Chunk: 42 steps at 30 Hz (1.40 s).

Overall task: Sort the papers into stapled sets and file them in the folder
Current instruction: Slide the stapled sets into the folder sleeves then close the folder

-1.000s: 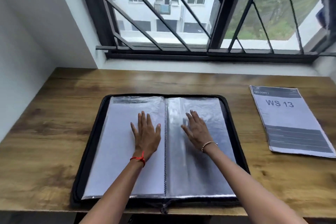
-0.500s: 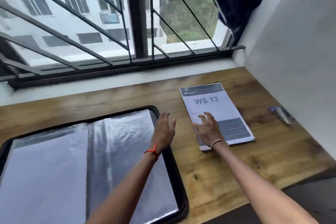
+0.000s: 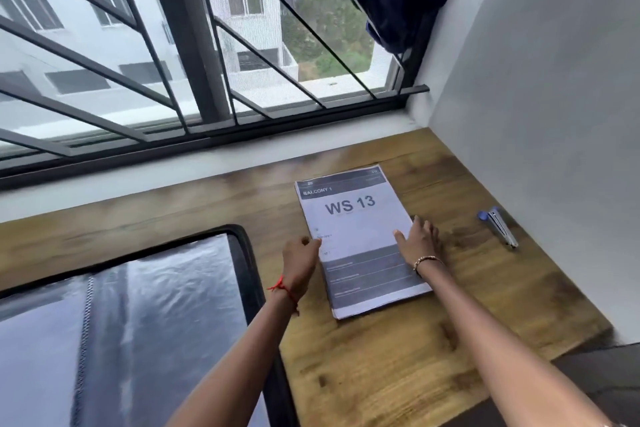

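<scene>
White paper with dark grey bands: that is how the papers [image 3: 360,239] look, a stack several sheets thick at its near edge. It lies flat on the wooden tabletop [image 3: 398,357], its top end toward the window and turned a little to the left. The top sheet has a grey header reading "BALCONY 1", then "WS 13" in big dark letters on the white. A grey block with faint lines of text that I cannot read fills its lower part.

My left hand [image 3: 299,262] is at the stack's left edge, fingers curled in against it and holding it there; whether they reach under the sheets I cannot tell. My right hand [image 3: 419,243] holds the right edge, thumb laid on the top sheet and fingers bent down over the side. A red thread is on my left wrist, a beaded bracelet on my right.

Left of the papers, and apart from them, the black folder [image 3: 242,253] lies open and flat, its glossy clear sleeves catching the light. A blue and silver stapler [image 3: 498,227] lies well to the right of the stack, near the wall.
</scene>
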Tool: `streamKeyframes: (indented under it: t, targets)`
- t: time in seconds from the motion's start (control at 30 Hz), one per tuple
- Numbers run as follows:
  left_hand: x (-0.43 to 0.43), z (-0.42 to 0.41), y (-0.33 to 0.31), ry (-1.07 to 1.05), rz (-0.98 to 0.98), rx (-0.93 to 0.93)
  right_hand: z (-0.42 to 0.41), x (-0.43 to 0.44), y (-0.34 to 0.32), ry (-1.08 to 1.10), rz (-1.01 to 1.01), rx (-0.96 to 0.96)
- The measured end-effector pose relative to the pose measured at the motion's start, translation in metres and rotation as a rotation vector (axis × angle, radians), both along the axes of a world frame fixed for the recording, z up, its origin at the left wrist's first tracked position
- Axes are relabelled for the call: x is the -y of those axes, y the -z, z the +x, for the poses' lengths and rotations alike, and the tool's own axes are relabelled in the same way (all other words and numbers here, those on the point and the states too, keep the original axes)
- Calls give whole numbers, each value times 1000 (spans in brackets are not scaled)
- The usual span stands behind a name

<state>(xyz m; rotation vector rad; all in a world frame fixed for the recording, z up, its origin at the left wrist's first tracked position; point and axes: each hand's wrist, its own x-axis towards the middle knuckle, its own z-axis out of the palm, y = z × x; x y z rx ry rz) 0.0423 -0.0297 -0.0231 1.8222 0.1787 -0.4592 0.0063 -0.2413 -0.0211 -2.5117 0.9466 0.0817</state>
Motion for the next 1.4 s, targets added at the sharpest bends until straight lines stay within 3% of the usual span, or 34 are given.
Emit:
streamKeyframes:
  t: [0.07, 0.27, 0.5, 0.67, 0.8, 1.1, 1.27, 1.4]
  targets:
    - [3, 4, -2, -38, -97, -77, 7, 3, 0, 3, 27, -12]
    - [5, 0, -12, 41, -250, -70, 21, -1, 1, 79, 207, 6]
    - [-32, 2, -23, 3, -305, -47, 34, -25, -12, 202, 393, 146]
    - [-88, 2, -39, -148, -354, 17, 41, -63, -26, 179, 830, 285]
    - [-144, -1, -49, -215, -338, 63, 49, -112, -44, -25, 1055, 173]
    - [-241, -14, -51, -364, -289, 114, 62, -221, -47, -217, 1026, 122]
    - [-270, -12, -39, -309, -226, 110, 68, -258, -43, -280, 920, 164]
    - [-297, -2, -21, -206, -39, 165, 77, -261, -43, -209, 881, 190]
